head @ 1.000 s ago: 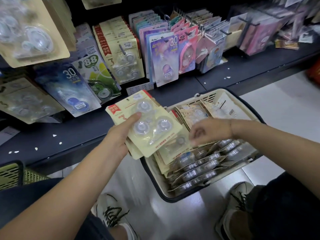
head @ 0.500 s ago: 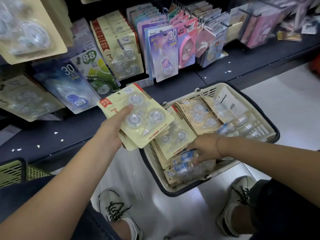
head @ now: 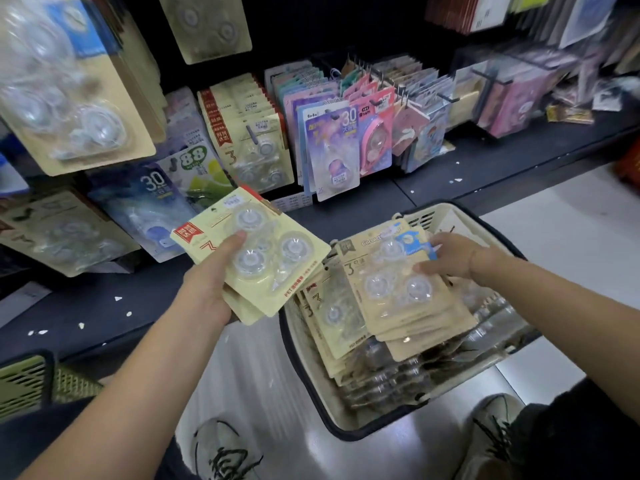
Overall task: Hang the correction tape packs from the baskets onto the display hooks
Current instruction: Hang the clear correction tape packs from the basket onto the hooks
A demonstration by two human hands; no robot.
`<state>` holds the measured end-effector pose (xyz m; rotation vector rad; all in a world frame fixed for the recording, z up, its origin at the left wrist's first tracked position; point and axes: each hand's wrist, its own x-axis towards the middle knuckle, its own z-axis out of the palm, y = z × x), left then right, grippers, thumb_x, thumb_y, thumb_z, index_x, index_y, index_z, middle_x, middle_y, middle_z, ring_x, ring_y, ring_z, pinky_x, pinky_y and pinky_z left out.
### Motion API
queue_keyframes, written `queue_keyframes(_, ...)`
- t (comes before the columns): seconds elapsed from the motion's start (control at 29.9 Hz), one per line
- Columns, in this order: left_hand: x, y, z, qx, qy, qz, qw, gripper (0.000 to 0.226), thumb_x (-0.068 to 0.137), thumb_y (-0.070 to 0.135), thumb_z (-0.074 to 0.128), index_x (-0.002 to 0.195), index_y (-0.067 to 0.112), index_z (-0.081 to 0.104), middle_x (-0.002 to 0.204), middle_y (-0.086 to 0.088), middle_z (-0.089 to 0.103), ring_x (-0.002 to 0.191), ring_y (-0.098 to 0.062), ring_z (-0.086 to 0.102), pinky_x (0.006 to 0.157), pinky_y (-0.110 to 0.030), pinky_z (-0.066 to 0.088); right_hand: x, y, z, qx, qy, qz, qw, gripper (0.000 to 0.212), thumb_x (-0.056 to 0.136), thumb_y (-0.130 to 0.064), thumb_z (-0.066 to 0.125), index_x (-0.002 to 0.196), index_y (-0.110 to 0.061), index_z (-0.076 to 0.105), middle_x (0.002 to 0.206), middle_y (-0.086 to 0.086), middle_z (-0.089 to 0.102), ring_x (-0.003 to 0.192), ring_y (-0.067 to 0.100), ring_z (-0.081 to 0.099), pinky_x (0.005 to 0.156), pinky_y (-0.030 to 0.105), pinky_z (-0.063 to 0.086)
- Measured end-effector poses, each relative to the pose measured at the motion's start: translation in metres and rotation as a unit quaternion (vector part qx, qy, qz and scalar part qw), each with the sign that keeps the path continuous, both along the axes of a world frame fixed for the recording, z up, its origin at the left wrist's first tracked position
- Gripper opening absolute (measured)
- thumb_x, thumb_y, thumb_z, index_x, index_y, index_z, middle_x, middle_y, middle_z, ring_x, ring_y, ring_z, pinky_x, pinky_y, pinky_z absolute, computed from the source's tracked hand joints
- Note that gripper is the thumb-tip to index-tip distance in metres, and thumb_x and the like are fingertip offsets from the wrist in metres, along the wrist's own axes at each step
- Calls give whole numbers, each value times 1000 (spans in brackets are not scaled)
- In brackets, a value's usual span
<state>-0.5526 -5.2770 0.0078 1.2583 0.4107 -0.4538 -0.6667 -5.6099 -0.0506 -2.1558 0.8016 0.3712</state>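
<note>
My left hand grips a small stack of cream correction tape packs, thumb across the top pack's clear blisters, held above the dark shelf ledge. My right hand holds a second bunch of tan correction tape packs by its upper right edge, lifted over the cream basket. More packs lie stacked in the basket beneath. Matching cream packs hang on a display hook on the shelf behind.
The display holds rows of hanging packs: blue "30" packs, a green "88" pack, purple and pink packs. A dark shelf ledge runs along the front. A green basket sits lower left. My shoes stand on the glossy floor.
My right hand went down into the basket, then came up holding a bunch of tan packs. My left hand kept its stack and stayed over the ledge. The camera tilted upward.
</note>
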Motion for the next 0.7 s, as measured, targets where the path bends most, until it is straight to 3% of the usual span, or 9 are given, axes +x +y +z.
queue_keyframes(0.07,-4,-3,-9,14,8,-18,1000,31,82,23,83,111,20,72,106,-7,78,95,-28,76,84,-51,60,-1,9,-7,-14,1,-17,1000,60,72,-25,86,120,-9,53,112,14,65,102,30,64,93,39,50)
queue_keyframes(0.13,-10,-6,-18,26,18,-33,999,34,80,21,84,112,16,72,109,-10,77,101,-31,73,93,-53,56,0,16,-9,-7,-6,-21,1000,52,71,-27,86,107,-10,54,108,14,65,98,32,66,88,42,54)
queue_keyframes(0.27,-19,-12,-36,64,53,-61,995,34,77,19,86,108,14,72,96,-9,79,88,-28,76,71,-41,59,-1,25,-3,-21,-20,-43,999,34,69,-26,87,76,-17,54,95,9,67,77,21,59,66,29,49)
queue_keyframes(0.4,-23,-15,-44,88,68,-72,991,30,75,18,88,101,13,73,83,-7,79,71,-24,77,58,-34,58,1,33,2,0,-54,-54,997,39,72,-18,84,78,-22,46,84,-4,58,71,6,51,55,19,37)
queue_keyframes(0.53,-29,-17,-45,108,69,-105,986,33,76,20,88,106,14,74,87,-7,79,79,-28,76,69,-40,58,0,41,9,76,-97,-65,990,29,76,-8,80,79,-21,54,74,-9,61,65,3,55,46,9,37)
queue_keyframes(0.63,-31,-18,-42,99,68,-129,984,35,77,22,87,108,15,74,92,-7,80,81,-28,77,70,-39,59,-1,39,20,171,-111,-90,975,20,80,-4,75,97,-11,65,87,2,71,73,14,66,60,19,50)
queue_keyframes(0.7,-31,-18,-38,70,61,-148,985,37,76,24,86,110,16,74,98,-7,79,85,-26,77,75,-40,60,-1,33,29,249,-131,-124,952,19,84,-1,71,101,-7,70,92,10,74,72,18,70,61,24,55)
